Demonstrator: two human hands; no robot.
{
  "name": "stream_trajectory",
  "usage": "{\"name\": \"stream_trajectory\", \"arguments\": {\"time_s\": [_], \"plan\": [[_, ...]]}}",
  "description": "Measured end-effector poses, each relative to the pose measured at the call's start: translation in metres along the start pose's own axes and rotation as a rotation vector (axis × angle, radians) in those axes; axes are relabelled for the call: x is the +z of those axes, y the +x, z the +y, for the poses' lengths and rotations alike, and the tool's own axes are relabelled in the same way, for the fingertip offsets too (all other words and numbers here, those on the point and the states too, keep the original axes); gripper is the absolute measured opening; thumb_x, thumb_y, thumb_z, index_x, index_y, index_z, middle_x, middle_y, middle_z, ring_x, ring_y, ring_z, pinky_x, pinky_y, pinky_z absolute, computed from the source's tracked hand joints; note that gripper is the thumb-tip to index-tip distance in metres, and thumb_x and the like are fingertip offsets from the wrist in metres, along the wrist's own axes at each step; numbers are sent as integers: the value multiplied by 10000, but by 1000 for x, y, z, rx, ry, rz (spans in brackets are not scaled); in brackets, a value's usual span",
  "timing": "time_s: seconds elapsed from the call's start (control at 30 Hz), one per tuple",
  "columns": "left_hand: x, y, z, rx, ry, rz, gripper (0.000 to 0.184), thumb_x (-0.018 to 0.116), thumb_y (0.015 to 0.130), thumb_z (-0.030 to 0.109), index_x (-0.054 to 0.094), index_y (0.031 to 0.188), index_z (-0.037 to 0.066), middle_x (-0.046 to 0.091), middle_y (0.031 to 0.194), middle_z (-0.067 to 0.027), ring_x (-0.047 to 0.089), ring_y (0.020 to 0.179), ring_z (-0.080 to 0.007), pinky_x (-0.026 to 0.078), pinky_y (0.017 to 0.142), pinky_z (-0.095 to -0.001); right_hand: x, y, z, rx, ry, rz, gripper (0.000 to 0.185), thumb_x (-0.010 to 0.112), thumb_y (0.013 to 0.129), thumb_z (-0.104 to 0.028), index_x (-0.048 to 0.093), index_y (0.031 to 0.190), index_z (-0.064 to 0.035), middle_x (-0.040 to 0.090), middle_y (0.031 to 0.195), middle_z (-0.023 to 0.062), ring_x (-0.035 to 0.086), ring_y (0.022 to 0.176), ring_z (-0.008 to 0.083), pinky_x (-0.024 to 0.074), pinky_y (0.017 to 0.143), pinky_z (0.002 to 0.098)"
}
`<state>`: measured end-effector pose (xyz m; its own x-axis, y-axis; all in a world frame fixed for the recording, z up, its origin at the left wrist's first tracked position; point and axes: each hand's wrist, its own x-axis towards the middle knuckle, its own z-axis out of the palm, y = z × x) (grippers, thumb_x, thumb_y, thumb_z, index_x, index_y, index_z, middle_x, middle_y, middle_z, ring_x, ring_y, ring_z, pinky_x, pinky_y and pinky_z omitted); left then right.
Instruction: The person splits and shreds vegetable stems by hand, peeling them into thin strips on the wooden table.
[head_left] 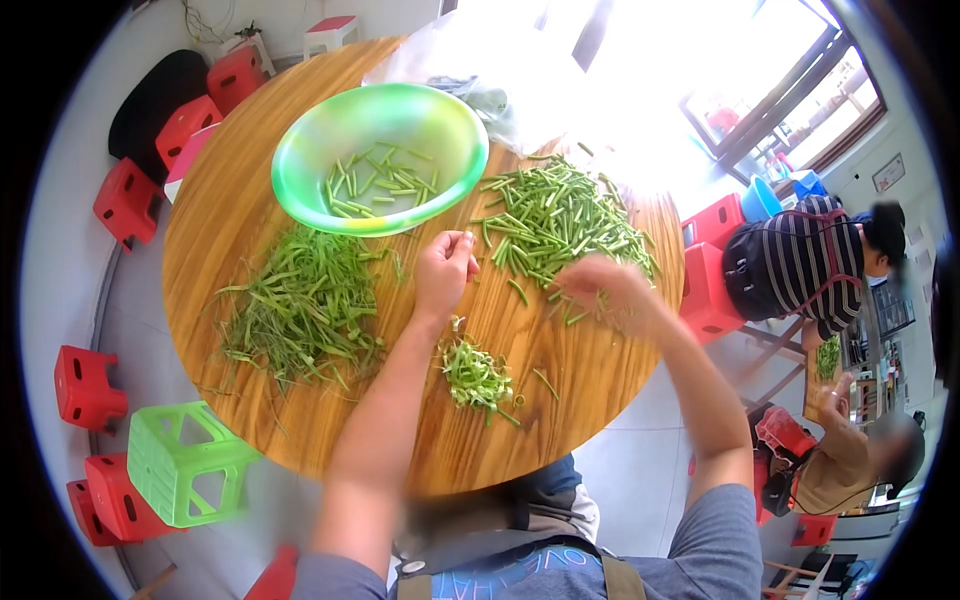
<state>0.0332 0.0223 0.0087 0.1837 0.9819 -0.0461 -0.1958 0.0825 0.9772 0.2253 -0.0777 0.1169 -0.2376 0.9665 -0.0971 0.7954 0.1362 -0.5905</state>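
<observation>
My left hand (445, 275) is closed just in front of the basin, thumb and fingers pressed together; whatever is in them is hidden. My right hand (605, 285) is at the near edge of a heap of short cut green stems (565, 215), smeared by motion, so its fingers cannot be read. To the left of my left hand lies a loose pile of long green leaves (305, 305). A small mound of pale green and white trimmings (475, 375) sits between my forearms. Behind my left hand, a green-and-yellow plastic basin (285, 185) holds some cut stems.
Everything lies on a round wooden table (540, 430). A clear plastic bag (500, 95) is at its far edge. Red stools (90, 385) and a green stool (185, 460) stand around. Two people, one in a striped top (810, 255), sit to the right.
</observation>
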Motion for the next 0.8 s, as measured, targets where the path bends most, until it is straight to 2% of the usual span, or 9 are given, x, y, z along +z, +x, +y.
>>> {"name": "stream_trajectory", "arguments": {"time_s": [0.07, 0.1, 0.27, 0.3, 0.37, 0.47, 0.57, 0.67, 0.8], "plan": [[0, 1, -1, 24, 27, -4, 159, 530, 889, 170, 589, 839, 31, 545, 575, -4, 460, 486, -49, 369, 467, -194, 36, -17, -14, -474, -94, -96, 332, 651, 775, -143, 604, 1102, -115, 491, 1218, 146, 548, 980, 258, 460, 852, 326], [0, 2, -4, 12, 8, -14, 159, 529, 888, 169, 590, 840, 30, 546, 576, -4, 460, 488, -49, 370, 468, -194, 43, -24, -22, -393, -41, -234, 391, 673, 759, -151, 583, 1138, -119, 376, 1328, 144, 511, 1050, 279, 450, 888, 354], [-3, -1, 0, -22, -21, -29, 158, 529, 888, 168, 591, 849, 28, 549, 579, -1, 463, 496, -45, 373, 475, -193, 40, -24, -13, -187, 68, 53, 243, 659, 770, -115, 631, 1005, -62, 594, 1029, 115, 593, 880, 235, 491, 732, 319], [-3, -1, 0, -16, -15, -24, 157, 529, 887, 168, 592, 852, 28, 549, 579, -1, 463, 496, -45, 373, 476, -191, 40, -21, -10, -191, 85, 197, 176, 648, 777, -99, 639, 944, -43, 623, 853, 86, 606, 759, 202, 484, 650, 293], [-1, -1, -1, -7, -6, -18, 156, 530, 887, 168, 592, 858, 28, 550, 580, -2, 463, 497, -44, 373, 477, -189, 31, -17, 1, -89, -20, 320, 165, 639, 793, -135, 632, 935, -53, 614, 824, 91, 589, 682, 201, 479, 621, 308], [-2, 1, -3, 4, -4, -13, 157, 534, 884, 170, 592, 864, 26, 553, 581, -3, 464, 497, -45, 374, 478, -189, 24, -8, 41, 34, -53, 493, 202, 641, 788, -152, 625, 964, -55, 608, 799, 72, 570, 653, 182, 470, 613, 308], [-3, 0, -2, -8, -3, -24, 158, 536, 882, 170, 593, 870, 23, 554, 580, -6, 469, 498, -47, 376, 479, -190, 9, 1, 83, 136, -97, 682, 230, 624, 794, -135, 610, 1000, -35, 645, 824, 89, 617, 716, 191, 484, 679, 300], [-2, 2, -6, 18, 15, -17, 162, 537, 881, 169, 593, 877, 16, 556, 578, -8, 471, 498, -49, 377, 479, -191, -11, 13, 100, 297, -75, 759, 274, 599, 802, -136, 586, 1053, -28, 663, 873, 105, 638, 780, 209, 490, 714, 308], [-2, 3, -5, 15, 19, -16, 166, 537, 880, 165, 592, 881, 9, 555, 577, -9, 471, 496, -50, 374, 477, -192, -26, 33, 125, 274, -107, 722, 335, 591, 794, -172, 564, 1096, -30, 662, 936, 114, 640, 830, 238, 489, 750, 321]]}}
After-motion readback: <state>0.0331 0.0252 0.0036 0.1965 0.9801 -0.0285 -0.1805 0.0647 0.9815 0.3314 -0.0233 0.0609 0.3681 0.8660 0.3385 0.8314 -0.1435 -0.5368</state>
